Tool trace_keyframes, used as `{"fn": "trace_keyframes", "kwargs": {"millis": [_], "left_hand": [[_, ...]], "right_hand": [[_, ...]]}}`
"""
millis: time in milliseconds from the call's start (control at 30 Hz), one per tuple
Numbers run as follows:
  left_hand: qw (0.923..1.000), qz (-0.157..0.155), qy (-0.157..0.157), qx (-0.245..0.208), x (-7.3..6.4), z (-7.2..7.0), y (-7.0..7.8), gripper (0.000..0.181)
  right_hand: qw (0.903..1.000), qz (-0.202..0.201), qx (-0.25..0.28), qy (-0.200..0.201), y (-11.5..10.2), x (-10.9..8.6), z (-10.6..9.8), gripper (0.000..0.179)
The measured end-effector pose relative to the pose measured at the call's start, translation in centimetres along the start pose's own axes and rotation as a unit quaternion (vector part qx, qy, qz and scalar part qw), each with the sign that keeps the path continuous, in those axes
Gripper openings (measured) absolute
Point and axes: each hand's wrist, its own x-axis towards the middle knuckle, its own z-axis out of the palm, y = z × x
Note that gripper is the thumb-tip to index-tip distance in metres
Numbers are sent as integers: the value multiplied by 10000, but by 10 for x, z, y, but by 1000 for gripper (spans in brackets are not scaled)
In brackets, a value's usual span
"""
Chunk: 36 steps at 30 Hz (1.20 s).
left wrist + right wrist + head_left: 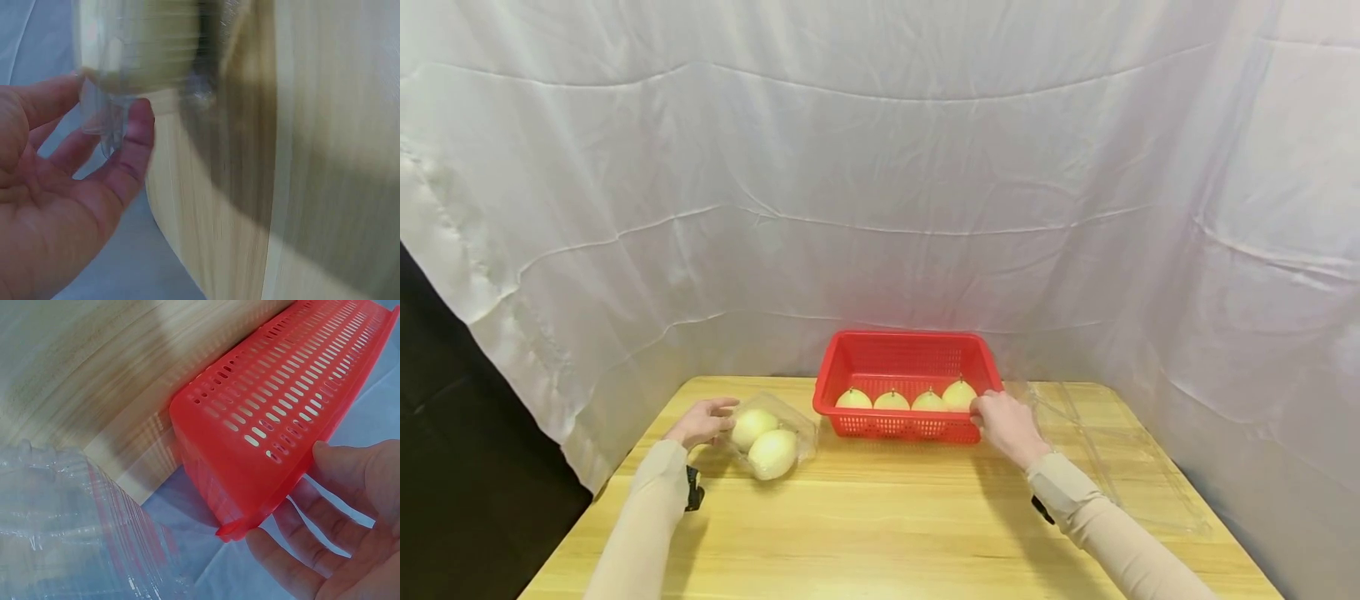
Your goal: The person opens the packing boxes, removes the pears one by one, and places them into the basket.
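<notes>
At the left of the table, my left hand (703,422) pinches the edge of a clear plastic container (112,125), thumb on one side and fingers on the other. Two pale yellow pears (772,454) lie in it; the wrist view is blurred there. My right hand (1009,425) holds the red plastic basket (895,427) by its near right corner. From the right wrist, the thumb (334,459) shows on the rim and the other fingers bend along the corner. Several pears (891,401) with short stems sit in a row inside, their lower parts hidden by the front wall.
Clear plastic containers (1097,442) lie along the right side of the wooden table (865,525), close by the right forearm. Pale grey cloth (917,167) hangs behind the table and along both sides. A dark area borders the cloth at far left.
</notes>
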Motion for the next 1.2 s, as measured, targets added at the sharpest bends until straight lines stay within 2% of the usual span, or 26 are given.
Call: {"fn": "trace_keyframes", "kwargs": {"millis": [167,367,467,633,967,1067,1200], "left_hand": [[9997,-169,138,-115,-2,3,-3,51],[9963,-202,-457,-702,-5,8,-4,53],[9946,-115,-717,-747,-5,11,-1,56],[9926,-187,-927,-760,-3,18,3,55],[9870,-1,-1449,-692,4,37,19,55],[9871,-15,-1431,-714,5,44,22,56],[9903,-24,-1218,-668,5,52,24,56]], "right_hand": [[10000,28,20,-34,0,0,0,10],[10000,-24,12,60,-2,0,1,7],[9998,-44,1,177,-3,0,1,7],[9995,-133,-22,280,-4,2,3,5],[9993,-57,58,357,-3,-1,4,5],[9989,-58,56,454,-3,-3,7,5],[9982,-98,149,575,-7,-4,13,7]]}}
